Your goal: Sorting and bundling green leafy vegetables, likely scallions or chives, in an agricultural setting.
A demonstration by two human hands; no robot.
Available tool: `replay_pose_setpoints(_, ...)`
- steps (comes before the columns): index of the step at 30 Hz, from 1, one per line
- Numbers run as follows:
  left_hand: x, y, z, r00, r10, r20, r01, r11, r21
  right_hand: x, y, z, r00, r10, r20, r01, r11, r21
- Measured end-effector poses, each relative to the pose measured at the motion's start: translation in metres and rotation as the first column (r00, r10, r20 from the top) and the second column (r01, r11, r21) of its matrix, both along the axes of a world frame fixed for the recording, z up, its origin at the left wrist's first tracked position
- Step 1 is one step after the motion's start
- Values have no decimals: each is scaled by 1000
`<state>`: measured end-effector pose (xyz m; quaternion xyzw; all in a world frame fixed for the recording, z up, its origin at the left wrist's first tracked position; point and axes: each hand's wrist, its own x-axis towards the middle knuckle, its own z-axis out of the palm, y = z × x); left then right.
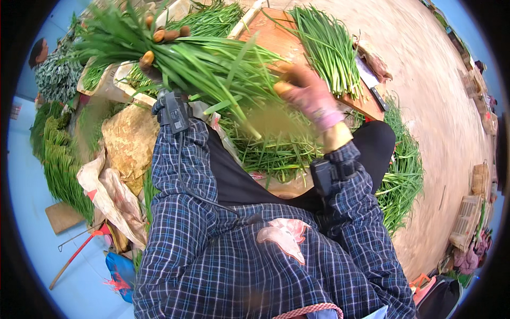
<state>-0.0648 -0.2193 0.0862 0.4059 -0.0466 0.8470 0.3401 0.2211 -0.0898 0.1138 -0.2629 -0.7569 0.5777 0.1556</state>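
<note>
My left hand (pixel 162 36), in a dark glove with bare or tan fingertips, is closed around a loose bunch of garlic chives (pixel 207 66). The long green leaves fan out to the upper left, and the pale stem ends point right. Close to those ends is my right hand (pixel 311 98), in a pinkish glove and smeared by motion; whether its fingers pinch any stems cannot be made out. Beyond it, a neat bundle of garlic chives (pixel 332 53) lies on a brown wooden board (pixel 287 40). Loose chives (pixel 281 149) lie in a heap below my hands.
A knife (pixel 377 95) with a black handle rests at the board's right edge, beside a crumpled cloth (pixel 373 61). More greens (pixel 406 170) lie by my right knee. At left are a tan sack (pixel 127 141), stacked green bundles (pixel 61 165) and a person (pixel 40 52).
</note>
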Motion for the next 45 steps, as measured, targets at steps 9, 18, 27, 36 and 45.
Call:
replay_pose_setpoints(9,0,2,3,987,-108,118,96,990,102,11,-27,-37,964,-38,-263,58,996,69)
replay_pose_setpoints(18,8,16,5,979,-188,75,175,973,149,-32,24,-30,982,64,-177,149,309,939)
replay_pose_setpoints(27,-2,-1,0,983,-168,77,157,979,128,38,17,-21,962,180,-204,-110,944,312)
replay_pose_setpoints(36,-32,-21,-4,962,-268,-54,272,918,287,107,19,-34,970,144,-195,-217,873,-437)
replay_pose_setpoints(45,-60,-51,-4,928,-371,-24,371,920,122,86,20,-49,805,-30,593,-314,826,468)
